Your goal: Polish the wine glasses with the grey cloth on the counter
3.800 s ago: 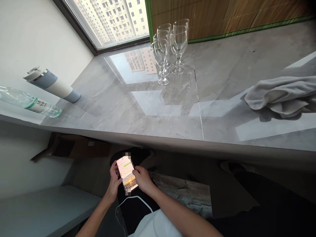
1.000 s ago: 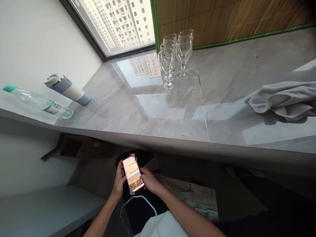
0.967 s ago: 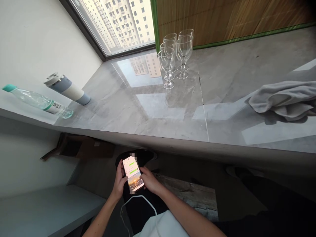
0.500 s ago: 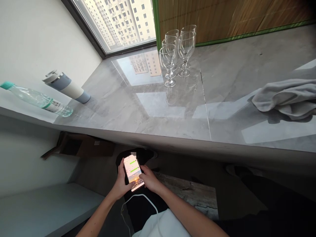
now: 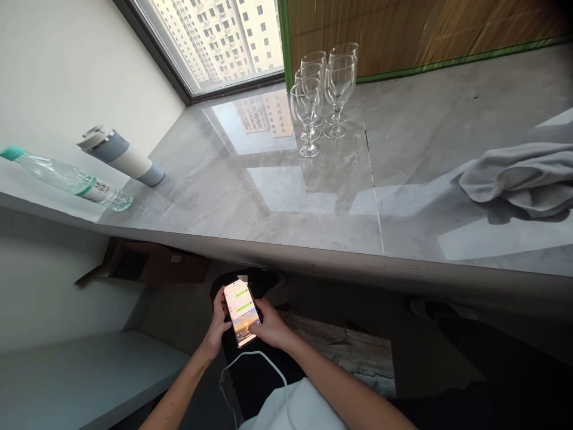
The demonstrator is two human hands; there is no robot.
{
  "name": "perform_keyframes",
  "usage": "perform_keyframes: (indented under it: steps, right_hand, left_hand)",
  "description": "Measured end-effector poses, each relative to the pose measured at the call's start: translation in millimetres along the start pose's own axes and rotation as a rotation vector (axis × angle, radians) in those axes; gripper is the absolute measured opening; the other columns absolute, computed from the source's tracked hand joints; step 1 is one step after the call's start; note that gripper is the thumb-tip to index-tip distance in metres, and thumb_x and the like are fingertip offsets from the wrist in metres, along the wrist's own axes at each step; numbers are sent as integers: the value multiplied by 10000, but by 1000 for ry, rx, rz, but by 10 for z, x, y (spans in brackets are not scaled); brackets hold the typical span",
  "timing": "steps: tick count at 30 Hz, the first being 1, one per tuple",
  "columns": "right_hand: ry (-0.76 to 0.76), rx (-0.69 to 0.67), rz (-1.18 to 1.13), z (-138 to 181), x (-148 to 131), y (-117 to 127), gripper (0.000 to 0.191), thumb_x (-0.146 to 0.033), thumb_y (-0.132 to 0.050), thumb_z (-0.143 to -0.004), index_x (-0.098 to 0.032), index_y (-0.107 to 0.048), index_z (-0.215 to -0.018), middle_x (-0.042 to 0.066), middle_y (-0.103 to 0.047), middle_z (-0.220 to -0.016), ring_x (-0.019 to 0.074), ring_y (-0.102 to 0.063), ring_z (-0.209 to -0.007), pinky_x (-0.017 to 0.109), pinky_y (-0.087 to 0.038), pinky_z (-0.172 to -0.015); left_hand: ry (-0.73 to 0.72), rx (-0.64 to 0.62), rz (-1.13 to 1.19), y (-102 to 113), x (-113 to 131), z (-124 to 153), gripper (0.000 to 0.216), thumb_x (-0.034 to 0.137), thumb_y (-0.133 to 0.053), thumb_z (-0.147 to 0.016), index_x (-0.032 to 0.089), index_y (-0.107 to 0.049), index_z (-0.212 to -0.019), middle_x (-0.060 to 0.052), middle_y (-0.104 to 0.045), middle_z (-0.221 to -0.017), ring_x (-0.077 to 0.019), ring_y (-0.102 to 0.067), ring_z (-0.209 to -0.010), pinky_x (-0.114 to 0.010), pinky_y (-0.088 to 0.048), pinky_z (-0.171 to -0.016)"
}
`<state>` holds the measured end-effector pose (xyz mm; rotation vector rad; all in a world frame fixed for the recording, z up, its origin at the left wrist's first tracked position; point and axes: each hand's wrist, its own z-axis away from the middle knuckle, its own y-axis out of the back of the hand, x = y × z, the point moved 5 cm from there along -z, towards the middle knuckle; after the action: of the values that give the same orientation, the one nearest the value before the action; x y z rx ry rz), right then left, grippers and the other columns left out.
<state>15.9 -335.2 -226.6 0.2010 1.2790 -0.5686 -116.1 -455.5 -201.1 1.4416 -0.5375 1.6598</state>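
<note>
A lit smartphone (image 5: pixel 242 313) is held over my lap, its screen showing green chat bubbles above a keyboard with a sunset picture. My left hand (image 5: pixel 218 327) grips its left edge, the thumb off the screen by the side. Along the right edge, my right hand (image 5: pixel 270 325) is wrapped round the phone, and its thumb lies over the keyboard area. A white cable (image 5: pixel 262 355) loops below the phone across my lap; where its upper end goes is hidden.
A grey marble-look counter (image 5: pixel 224 203) spans ahead. On it stand several stemmed glasses (image 5: pixel 308 113), a tumbler (image 5: pixel 129 158), a plastic bottle (image 5: pixel 67 179) and a crumpled grey cloth (image 5: pixel 523 179). Below are a cardboard box (image 5: pixel 165 263) and a wood-patterned board (image 5: pixel 349 349); another person's dark-clothed leg (image 5: pixel 501 352) is at right.
My left thumb has lifted off the screen and drawn back to the left. My right thumb has come down and left over the keyboard. The phone stays nearly in place.
</note>
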Motion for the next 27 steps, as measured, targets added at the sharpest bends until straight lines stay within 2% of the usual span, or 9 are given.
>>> perform_keyframes:
  steps: [6, 11, 18, 20, 24, 27]
  right_hand:
    - [-16, -2, -15, -11, 13, -1, 418, -106, -564, -661, -186, -702, -1047, 36, -593, -967, 216, -574, -955, 331, -468, -856]
    - [-44, -14, -29, -18, 40, -9, 406, -121, -527, -709, -193, -707, -1066, 44, -584, -971, 219, -566, -969, 317, -488, -812]
    - [-47, -27, -53, -13, 37, -10, 421, -117, -539, -701, -203, -708, -1077, 43, -588, -986, 222, -562, -978, 314, -495, -809]
    - [-40, -27, -59, -14, 34, -10, 425, -112, -541, -694, -200, -706, -1076, 40, -591, -986, 220, -565, -982, 326, -488, -841]
    - [-38, -26, -66, -21, 40, -13, 361, -127, -528, -722, -189, -705, -1030, 42, -592, -998, 219, -569, -980, 344, -481, -864]
    - [-49, -24, -66, -25, 57, -15, 317, -145, -514, -750, -181, -705, -1000, 49, -589, -996, 221, -566, -968, 341, -489, -834]
  left_hand:
    - [5, 34, 16, 2, -44, -7, 914, 489, -665, -722, 294, -260, -1518, -99, -410, -1457, -375, -395, -1343, -528, -321, -1114]
    - [25, 33, -61, -34, -3, 12, 876, 397, -646, -789, 290, -188, -1528, -112, -338, -1509, -344, -374, -1372, -516, -301, -1137]
    - [4, 88, -195, -88, 42, 17, 879, 448, -654, -828, 265, -150, -1525, -143, -284, -1530, -337, -352, -1391, -517, -280, -1150]
    - [7, 105, -181, -88, 33, 3, 901, 481, -666, -809, 264, -157, -1521, -144, -321, -1494, -343, -382, -1362, -523, -305, -1130]
    - [42, 166, -51, -44, -7, -37, 912, 598, -657, -742, 266, -248, -1487, -108, -480, -1284, -345, -496, -1219, -520, -393, -1045]
    - [55, 194, -14, -27, -12, -54, 914, 577, -693, -701, 276, -286, -1462, -99, -487, -1267, -346, -498, -1208, -515, -396, -1039]
